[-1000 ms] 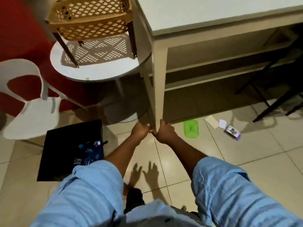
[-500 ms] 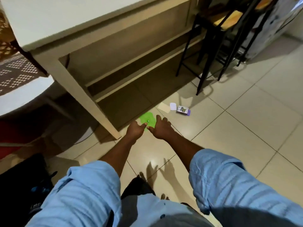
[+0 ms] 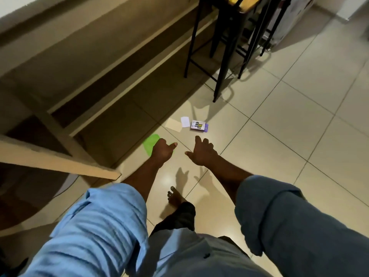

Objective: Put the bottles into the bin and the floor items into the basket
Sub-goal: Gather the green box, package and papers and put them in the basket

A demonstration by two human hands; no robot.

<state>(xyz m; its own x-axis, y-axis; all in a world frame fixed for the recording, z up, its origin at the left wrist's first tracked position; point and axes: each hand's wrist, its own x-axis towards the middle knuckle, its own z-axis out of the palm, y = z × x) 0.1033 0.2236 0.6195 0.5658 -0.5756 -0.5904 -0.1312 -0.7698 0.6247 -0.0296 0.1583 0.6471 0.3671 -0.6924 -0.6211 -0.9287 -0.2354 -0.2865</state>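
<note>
A green flat lid (image 3: 150, 143) lies on the tiled floor, partly hidden behind my left hand (image 3: 162, 150), which is held over it with fingers curled and thumb out, holding nothing. My right hand (image 3: 200, 152) is spread open, fingers apart, just short of a purple and white small box (image 3: 198, 126). Beside the box lie a white card (image 3: 185, 121) and a cream card (image 3: 174, 124). The bin and the basket are out of view.
A pale table's leg and lower rails (image 3: 60, 134) run along the left. Black bar stools (image 3: 225, 48) stand beyond the floor items at the upper right. My bare foot (image 3: 175, 198) rests on the tiles below my hands.
The view has swung right and down; the bin and basket have left the frame. My hands have parted, the right one spreading open toward the purple box, the left staying over the green lid.
</note>
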